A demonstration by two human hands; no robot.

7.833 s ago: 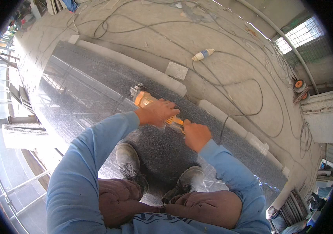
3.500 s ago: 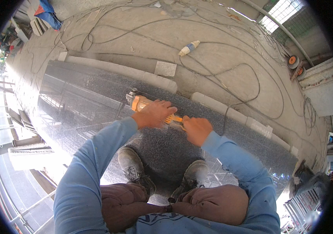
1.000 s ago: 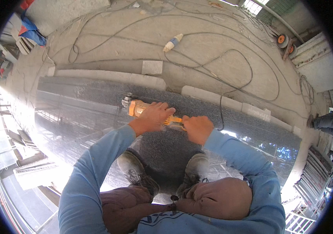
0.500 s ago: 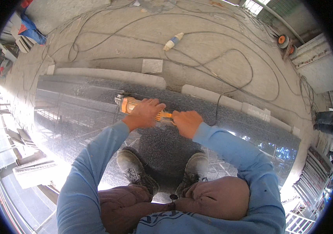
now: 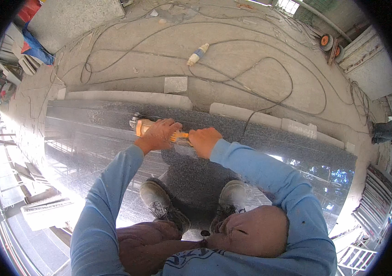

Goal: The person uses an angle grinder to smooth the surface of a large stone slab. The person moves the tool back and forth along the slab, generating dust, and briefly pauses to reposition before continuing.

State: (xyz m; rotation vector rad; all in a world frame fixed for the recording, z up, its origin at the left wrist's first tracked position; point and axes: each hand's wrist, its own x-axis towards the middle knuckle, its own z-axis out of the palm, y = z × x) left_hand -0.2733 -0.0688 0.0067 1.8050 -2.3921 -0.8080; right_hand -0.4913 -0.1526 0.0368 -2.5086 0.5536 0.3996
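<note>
Left hand [image 5: 159,135] and right hand [image 5: 205,141] close together in curled grips, forearms [image 5: 258,164] angled inward

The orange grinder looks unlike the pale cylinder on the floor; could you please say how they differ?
The orange grinder has a metal head; the pale cylinder carries a blue band. Left hand and right hand grip the grinder over the dark slab, while the cylinder lies untouched on the floor. Both are elongated.
</note>
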